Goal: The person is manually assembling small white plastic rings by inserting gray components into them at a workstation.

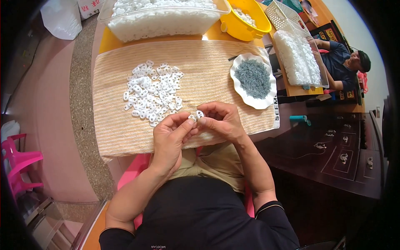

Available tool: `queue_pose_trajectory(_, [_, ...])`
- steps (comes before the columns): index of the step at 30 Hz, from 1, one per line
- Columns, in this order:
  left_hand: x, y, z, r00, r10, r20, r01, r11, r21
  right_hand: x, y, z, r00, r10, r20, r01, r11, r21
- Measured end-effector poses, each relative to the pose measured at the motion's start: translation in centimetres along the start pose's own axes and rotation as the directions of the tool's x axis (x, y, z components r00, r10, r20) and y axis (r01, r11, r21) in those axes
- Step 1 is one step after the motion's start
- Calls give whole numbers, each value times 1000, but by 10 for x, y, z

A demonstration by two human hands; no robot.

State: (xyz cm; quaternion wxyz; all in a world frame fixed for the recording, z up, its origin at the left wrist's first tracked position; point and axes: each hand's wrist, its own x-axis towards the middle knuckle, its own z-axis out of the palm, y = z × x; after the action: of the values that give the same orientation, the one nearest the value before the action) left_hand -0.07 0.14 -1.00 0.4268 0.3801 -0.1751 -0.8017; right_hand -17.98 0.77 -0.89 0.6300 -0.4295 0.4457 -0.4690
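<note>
Both of my hands meet over the near edge of a striped towel. Pinched in the fingertips of my left hand (pixel 171 132) is a small white plastic piece with holes (pixel 192 117). A second white plastic piece (pixel 200 113), also with holes, is gripped between the thumb and fingers of my right hand (pixel 222 121). The two pieces are side by side, almost touching. Just beyond my left hand lies a loose pile of similar white pieces (pixel 154 93). To the right, a white scalloped plate (pixel 255 105) bears a heap of tiny grey parts (pixel 254 79) that look like springs.
The striped towel (pixel 121 133) covers the table. At its far side stand a clear bin (pixel 162 29) full of white pieces and a yellow basin (pixel 264 26). Across to the right, a person (pixel 339 62) sits by another filled clear box (pixel 296 60). A pink chair (pixel 23 156) stands at left.
</note>
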Motion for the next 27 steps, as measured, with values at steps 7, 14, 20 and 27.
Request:
queue_pose_trajectory(7, [0,0,0,1000,-2,-2,2,1000,9,0,3,-2,1000,-5,5,5,1000,3])
queue_pose_trajectory(14, [0,0,-1,1000,11,-1,-11,1000,13,0,5,-1,1000,-25,-1,25,1000,-4])
queue_pose_trajectory(20, [0,-1,1,1000,15,1,-15,1000,8,-1,1,0,1000,-13,-17,13,1000,-26])
queue_pose_trajectory(27, [0,-4,0,1000,23,1,-23,999,33,-1,1,4,1000,10,-23,-11,998,-59])
